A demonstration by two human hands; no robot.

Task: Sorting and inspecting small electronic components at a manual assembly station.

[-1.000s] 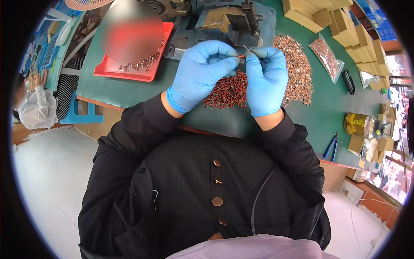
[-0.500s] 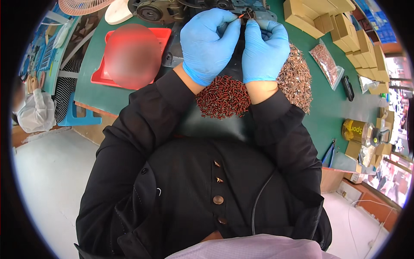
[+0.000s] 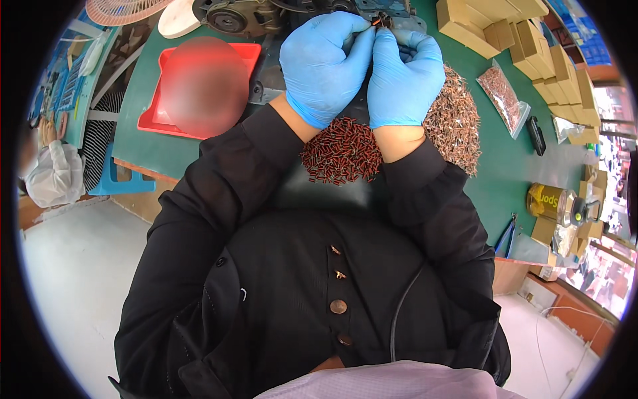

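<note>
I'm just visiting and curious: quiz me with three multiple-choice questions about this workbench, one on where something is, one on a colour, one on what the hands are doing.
1. Where does the red tray lie?
A. to the person's left of the hands
B. to the person's right of the hands
C. on the floor

2. What colour are the gloves on the left hand and right hand?
A. yellow
B. blue
C. black

3. What are the hands doing?
A. resting flat on the mat
B. hanging apart at the sides
C. pinching a small part together at the fingertips

Answers: 1 A, the tray sits on the green mat left of both hands. 2 B, both gloves are blue. 3 C, the fingertips meet on the small part.
</note>
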